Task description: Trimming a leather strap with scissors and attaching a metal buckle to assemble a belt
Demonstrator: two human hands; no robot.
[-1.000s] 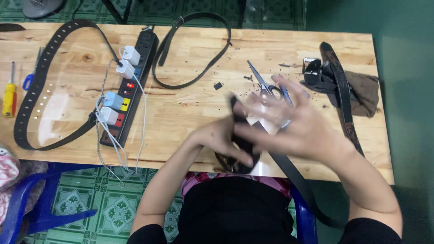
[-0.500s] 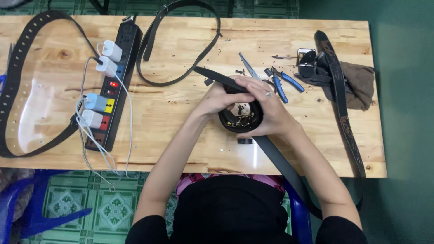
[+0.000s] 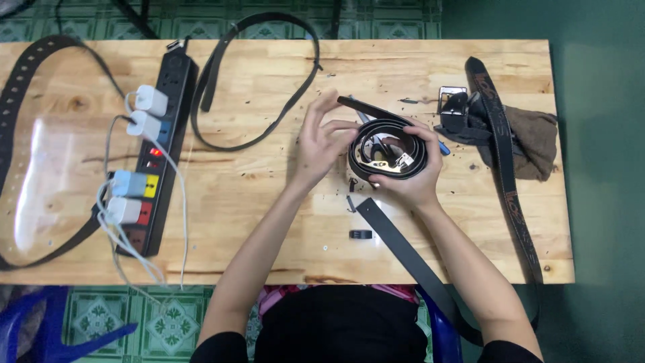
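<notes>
A black belt is wound into a flat coil [image 3: 388,149] over the middle of the wooden table [image 3: 269,222]. My right hand [image 3: 411,180] grips the coil around its near and right side. My left hand [image 3: 320,140] touches its left side, fingers spread, next to the loose belt tip that sticks out up-left. A metal buckle shows inside the coil. Another black belt strip [image 3: 410,259] runs from below the coil off the table's near edge. A small black loop piece [image 3: 361,234] lies beside it.
A black power strip [image 3: 160,151] with several plugged chargers and white cables lies at the left. A long punched belt [image 3: 27,101] curves at far left, a thin black belt [image 3: 269,128] loops at the top. A patterned brown belt [image 3: 502,168], buckle and brown cloth [image 3: 534,141] sit right.
The coil has grown wider and flatter and now lies a little farther from me. My left hand has opened and shifted to the coil's left side. The camera view has shifted.
</notes>
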